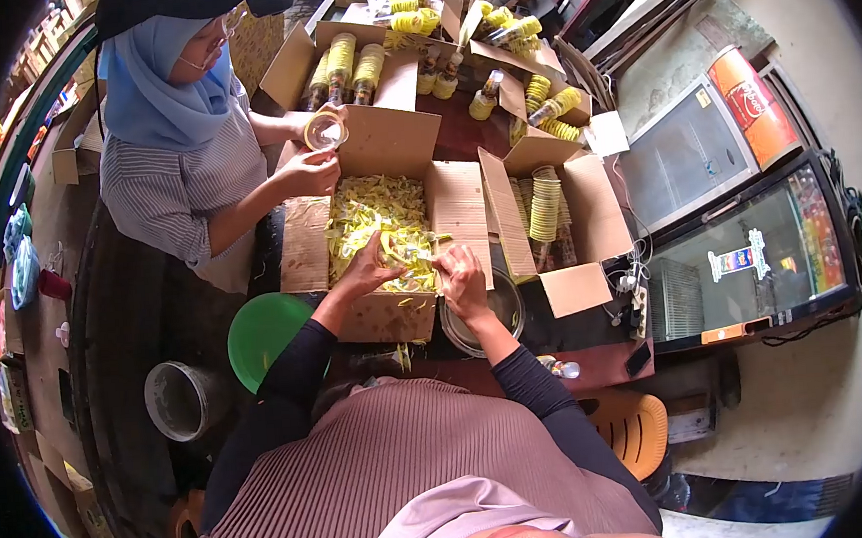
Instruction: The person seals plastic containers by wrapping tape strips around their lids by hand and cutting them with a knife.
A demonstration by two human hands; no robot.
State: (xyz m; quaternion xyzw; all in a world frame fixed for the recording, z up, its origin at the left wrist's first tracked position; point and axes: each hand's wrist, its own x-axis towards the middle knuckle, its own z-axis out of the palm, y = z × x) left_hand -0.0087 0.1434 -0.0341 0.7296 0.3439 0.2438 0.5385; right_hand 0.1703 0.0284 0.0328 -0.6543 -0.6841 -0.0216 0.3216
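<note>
An open cardboard box (301, 246) in front of me is filled with loose small yellow-and-white strips (376, 201), perhaps little plastic packets. Over the near part of this heap is my left hand (363, 268), its thumb and index finger apart with yellow strips beneath them. My right hand (464, 281) is at the box's right near corner, its fingers pinched on a small yellow strip (440, 256). Across the box, a co-worker's hands (316, 165) hold a clear round plastic container (325, 131) above the far left corner.
A green basin (261, 333) and a grey bucket (176, 399) lie to the left. A metal pan (506, 309) sits under my right wrist. Cardboard boxes (601, 192) with stacked yellow-banded cups (545, 206) stand right and behind. A glass-door fridge (750, 257) is at far right.
</note>
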